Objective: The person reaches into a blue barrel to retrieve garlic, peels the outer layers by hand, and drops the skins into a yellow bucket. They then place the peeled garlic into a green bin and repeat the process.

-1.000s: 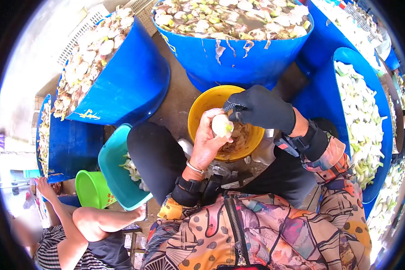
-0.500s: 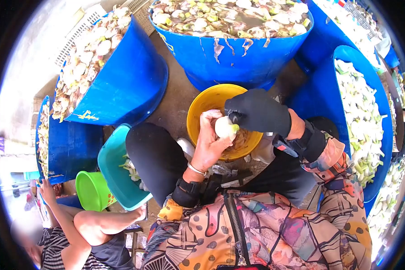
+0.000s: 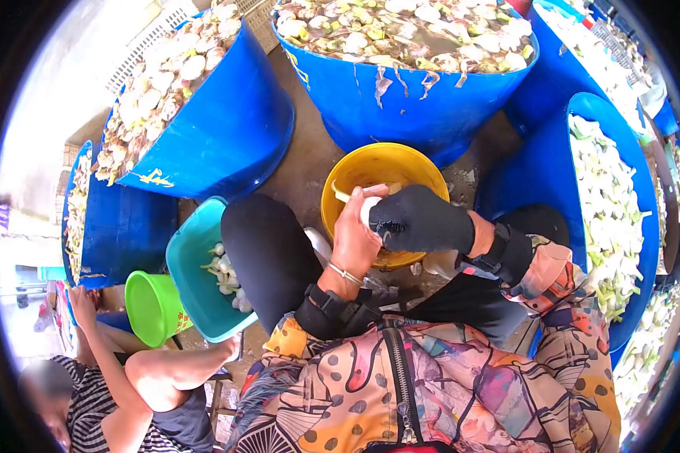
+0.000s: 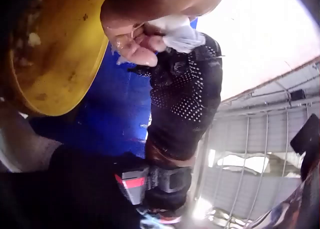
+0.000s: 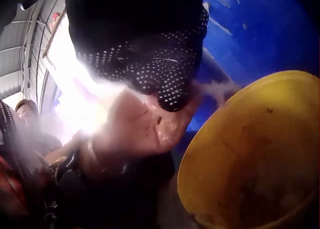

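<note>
Over the yellow bucket (image 3: pixel 331 198), my bare left hand (image 3: pixel 355 238) grips a white garlic bulb (image 3: pixel 368 211), its pale stem (image 3: pixel 341 195) sticking out to the upper left. My right hand (image 3: pixel 423 219), in a black glove with white dots, presses against the bulb's right side with its fingers curled. In the left wrist view a loose flap of whitish skin (image 4: pixel 185 40) spans from the bulb to the gloved fingers (image 4: pixel 177 64), which pinch at it. Much of the bulb is hidden behind both hands. Brown peelings lie inside the bucket.
Large blue tubs stand around: one ahead (image 3: pixel 400 98) and one at left (image 3: pixel 219 128) hold unpeeled bulbs, one at right (image 3: pixel 529 162) holds pale trimmed ones. A teal basin (image 3: pixel 185 279) with several bulbs and a green bucket (image 3: pixel 147 309) sit left. Another person (image 3: pixel 121 370) sits lower left.
The bulb has turned from its green-tipped end facing lower right to its stem pointing upper left. The gloved hand has closed in over its right side. The head view has shifted slightly.
</note>
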A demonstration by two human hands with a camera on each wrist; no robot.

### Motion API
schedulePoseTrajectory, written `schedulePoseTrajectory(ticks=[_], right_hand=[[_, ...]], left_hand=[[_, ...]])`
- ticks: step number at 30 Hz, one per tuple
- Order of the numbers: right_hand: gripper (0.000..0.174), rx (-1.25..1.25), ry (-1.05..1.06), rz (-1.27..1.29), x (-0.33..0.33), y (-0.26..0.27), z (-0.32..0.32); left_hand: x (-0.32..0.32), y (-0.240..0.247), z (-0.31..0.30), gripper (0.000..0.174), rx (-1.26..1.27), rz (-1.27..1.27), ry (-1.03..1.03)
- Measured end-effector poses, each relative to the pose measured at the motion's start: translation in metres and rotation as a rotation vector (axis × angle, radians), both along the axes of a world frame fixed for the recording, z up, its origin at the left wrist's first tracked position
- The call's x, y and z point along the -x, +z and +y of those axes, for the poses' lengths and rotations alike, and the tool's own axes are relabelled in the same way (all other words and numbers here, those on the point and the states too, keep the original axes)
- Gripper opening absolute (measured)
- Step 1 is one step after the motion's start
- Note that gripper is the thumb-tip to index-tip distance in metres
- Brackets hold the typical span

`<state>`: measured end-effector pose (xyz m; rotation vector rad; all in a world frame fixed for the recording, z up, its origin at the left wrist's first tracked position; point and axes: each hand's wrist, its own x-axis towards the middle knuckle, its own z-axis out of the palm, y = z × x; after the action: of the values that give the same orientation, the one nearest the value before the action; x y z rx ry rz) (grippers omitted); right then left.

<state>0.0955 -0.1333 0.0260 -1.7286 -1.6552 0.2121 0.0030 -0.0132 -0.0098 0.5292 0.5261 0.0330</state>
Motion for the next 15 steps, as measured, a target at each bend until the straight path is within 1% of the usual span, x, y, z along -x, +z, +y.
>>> schedulePoseTrajectory(ticks=[1,2,3,4,5,8,11,13,15], right_hand=[[0.020,-0.017,0.029,0.031,0.002,-0.003,0.001],[0.018,-0.079,0.043,0.301,-0.003,-0.004,0.001],[0.017,-0.013,-0.040,0.376,-0.013,0.002,-0.001],[0.017,0.052,-0.125,0.446,-0.027,0.013,-0.006],[0.017,0.117,-0.210,0.512,-0.040,0.020,-0.011],[0.020,0.454,-0.297,-0.020,-0.058,0.016,-0.023],[0.022,0.632,-0.318,-0.325,-0.052,0.008,-0.023],[0.021,0.615,-0.338,-0.336,-0.041,0.004,-0.022],[0.020,0.572,-0.355,-0.353,-0.036,0.002,-0.019]], left_hand=[[0.000,-0.004,0.004,0.037,0.084,-0.075,-0.032],[0.001,-0.012,0.011,0.037,0.165,-0.151,-0.066],[0.004,-0.018,0.016,0.037,0.246,-0.227,-0.101],[0.005,-0.021,0.020,0.033,0.213,-0.306,-0.093],[0.001,-0.023,0.023,0.033,0.232,-0.327,-0.071],[0.001,-0.016,0.031,0.036,0.143,-0.330,0.017],[0.001,-0.018,0.037,0.039,0.130,-0.313,0.055],[0.002,-0.011,0.037,0.040,0.127,-0.295,0.081],[0.003,-0.006,0.038,0.042,0.151,-0.311,0.058]])
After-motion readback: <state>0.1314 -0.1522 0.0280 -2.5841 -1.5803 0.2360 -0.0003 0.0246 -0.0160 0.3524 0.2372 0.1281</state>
